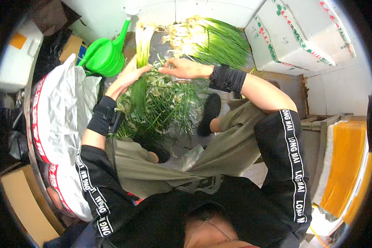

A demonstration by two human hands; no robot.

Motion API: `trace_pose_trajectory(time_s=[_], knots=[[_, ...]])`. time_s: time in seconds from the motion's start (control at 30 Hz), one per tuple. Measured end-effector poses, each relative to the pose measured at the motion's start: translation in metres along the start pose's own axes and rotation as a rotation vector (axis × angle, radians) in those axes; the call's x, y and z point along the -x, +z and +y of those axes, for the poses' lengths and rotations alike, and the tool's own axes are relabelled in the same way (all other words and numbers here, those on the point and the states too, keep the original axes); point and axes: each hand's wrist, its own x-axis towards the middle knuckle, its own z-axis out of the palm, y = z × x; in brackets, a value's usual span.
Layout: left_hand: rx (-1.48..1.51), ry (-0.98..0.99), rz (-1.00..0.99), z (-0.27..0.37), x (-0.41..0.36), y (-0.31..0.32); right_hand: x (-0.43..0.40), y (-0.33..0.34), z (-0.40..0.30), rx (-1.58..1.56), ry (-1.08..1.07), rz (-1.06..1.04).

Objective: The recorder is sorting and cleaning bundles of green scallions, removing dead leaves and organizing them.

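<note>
My left hand (pixel 132 72) is closed around a bunch of scallions (pixel 142 46), its white root ends up and its green leaves hanging down. Just to the right is my right hand (pixel 181 68), thumb and fingertips close together near the bunch; whether a bit of leaf lies between them is too small to tell. Below both hands spreads a heap of loose green leaves and pale peelings (pixel 170 102) on the floor. A large pile of scallions (pixel 210 40) lies beyond my right hand, roots to the left and green tops to the right.
A green watering can (pixel 107 57) stands at the upper left, above white plastic sacks (pixel 59 114). White foam boxes (pixel 285 40) are at the upper right. My shoe (pixel 210 114) rests right of the heap, and a clear plastic bag (pixel 192 158) lies between my legs.
</note>
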Motion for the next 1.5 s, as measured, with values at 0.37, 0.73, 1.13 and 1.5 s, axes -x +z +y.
trace_pose_trajectory(time_s=[0.37,0.73,1.13,1.5], knots=[[-0.179,0.201,0.357,-0.012,-0.034,-0.006,-0.055,0.032,0.003,-0.106,-0.246,0.244],[-0.159,0.229,0.114,0.039,-0.032,0.021,-0.073,-0.001,0.024,-0.185,-0.358,0.521],[-0.03,-0.132,0.239,-0.022,0.023,-0.053,0.194,-0.225,0.151,0.613,0.274,0.599],[-0.18,-0.248,0.091,-0.044,0.037,-0.05,0.429,-0.076,0.343,0.362,1.13,0.194]])
